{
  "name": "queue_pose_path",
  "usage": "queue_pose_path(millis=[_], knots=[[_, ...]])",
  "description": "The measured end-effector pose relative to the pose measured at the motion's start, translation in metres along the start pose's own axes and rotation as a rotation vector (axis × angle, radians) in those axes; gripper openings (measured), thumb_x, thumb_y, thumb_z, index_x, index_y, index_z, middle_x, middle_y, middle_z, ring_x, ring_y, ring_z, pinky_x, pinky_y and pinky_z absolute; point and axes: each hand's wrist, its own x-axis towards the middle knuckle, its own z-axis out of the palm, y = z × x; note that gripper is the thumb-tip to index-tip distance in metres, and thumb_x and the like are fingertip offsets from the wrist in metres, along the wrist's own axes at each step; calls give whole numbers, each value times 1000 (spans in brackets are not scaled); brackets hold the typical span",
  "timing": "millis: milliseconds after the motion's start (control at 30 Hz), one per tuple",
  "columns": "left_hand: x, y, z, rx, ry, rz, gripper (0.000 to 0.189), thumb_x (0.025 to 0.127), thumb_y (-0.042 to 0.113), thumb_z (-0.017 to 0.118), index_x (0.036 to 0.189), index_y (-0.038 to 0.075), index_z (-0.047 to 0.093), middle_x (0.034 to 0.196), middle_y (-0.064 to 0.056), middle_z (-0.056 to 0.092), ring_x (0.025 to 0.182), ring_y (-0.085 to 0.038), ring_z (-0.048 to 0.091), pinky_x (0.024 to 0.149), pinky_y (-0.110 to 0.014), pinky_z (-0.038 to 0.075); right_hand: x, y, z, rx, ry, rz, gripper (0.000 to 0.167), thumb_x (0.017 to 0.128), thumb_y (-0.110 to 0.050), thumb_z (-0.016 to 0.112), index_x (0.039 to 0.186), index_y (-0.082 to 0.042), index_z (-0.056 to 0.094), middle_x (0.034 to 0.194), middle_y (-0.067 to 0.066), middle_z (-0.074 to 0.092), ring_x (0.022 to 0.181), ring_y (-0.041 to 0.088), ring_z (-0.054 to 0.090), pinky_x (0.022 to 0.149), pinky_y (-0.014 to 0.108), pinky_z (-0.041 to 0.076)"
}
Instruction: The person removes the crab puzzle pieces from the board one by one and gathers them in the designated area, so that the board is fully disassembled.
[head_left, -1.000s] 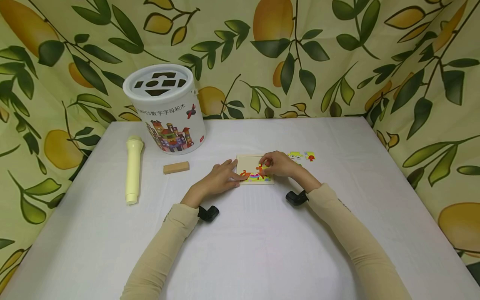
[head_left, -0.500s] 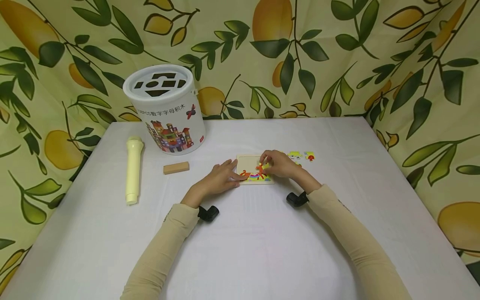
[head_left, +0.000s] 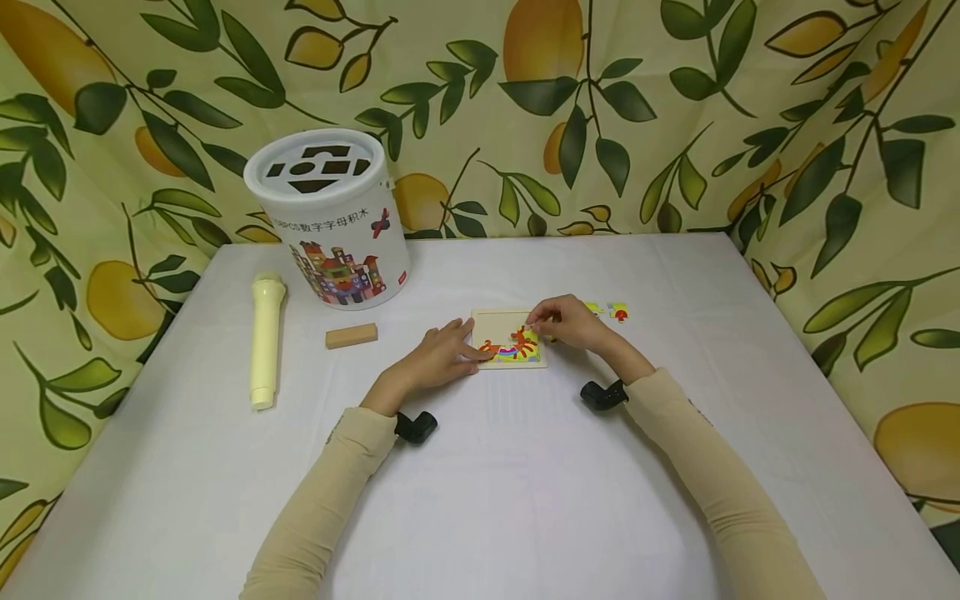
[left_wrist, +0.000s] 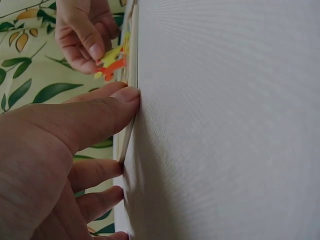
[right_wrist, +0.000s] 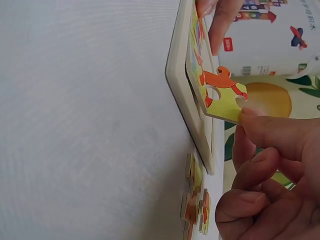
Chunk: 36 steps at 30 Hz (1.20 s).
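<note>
A wooden puzzle board (head_left: 497,322) lies mid-table, its near part filled with yellow, orange and rainbow-coloured pieces. My left hand (head_left: 442,357) rests on its left side, fingers fairly straight, the thumb (left_wrist: 107,117) pressing at the near edge. With thumb and fingertip my right hand (head_left: 573,325) pinches the corner of a yellow-and-orange puzzle piece (right_wrist: 226,102). That piece stands tilted at the board's right side, its lower edge by the frame in the right wrist view. Whether it interlocks with its neighbours I cannot tell.
Loose puzzle pieces (head_left: 618,312) lie beyond my right hand, partly hidden by it. To the left are a small wooden block (head_left: 351,336) and a pale yellow microphone-shaped stick (head_left: 266,346). A white bucket (head_left: 337,218) with a slotted lid stands behind them.
My right hand has shifted slightly right and away from me, uncovering more of the orange figure on the board. The left hand stays where it was.
</note>
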Motion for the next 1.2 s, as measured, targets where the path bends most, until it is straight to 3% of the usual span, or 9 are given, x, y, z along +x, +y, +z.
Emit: queue_pose_path(millis=[433, 733, 867, 1200], knots=[[1, 5, 0, 12, 37, 18, 31, 87, 19, 63, 118, 18, 64, 146, -25, 27, 137, -44, 19, 102, -66, 21, -1, -3, 2, -44, 37, 7, 8, 86, -8, 61, 90, -5, 68, 79, 6, 61, 61, 16, 44, 51, 22, 37], [15, 17, 7, 24, -63, 94, 42, 93, 23, 54, 134, 29, 48, 150, -28, 8, 139, -44, 2, 104, -67, 11, 0, 2, 4, -51, 32, -7, 8, 87, -5, 60, 90, -3, 67, 82, 8, 62, 62, 13, 45, 53, 21, 39], [19, 17, 9, 21, -109, 113, 41, 95, 21, 50, 135, 27, 47, 149, -30, 8, 139, -46, 4, 106, -64, 13, 2, 4, 5, -37, 21, -18, 8, 87, -5, 59, 90, -3, 66, 83, 8, 62, 63, 13, 46, 53, 21, 40], [21, 16, 11, 21, -119, 143, 41, 95, 19, 48, 136, 24, 47, 149, -31, 8, 138, -47, 5, 110, -56, 15, -3, 5, -5, 55, 42, 13, 13, 89, -10, 59, 96, -2, 67, 89, 10, 64, 71, 14, 48, 59, 21, 41]])
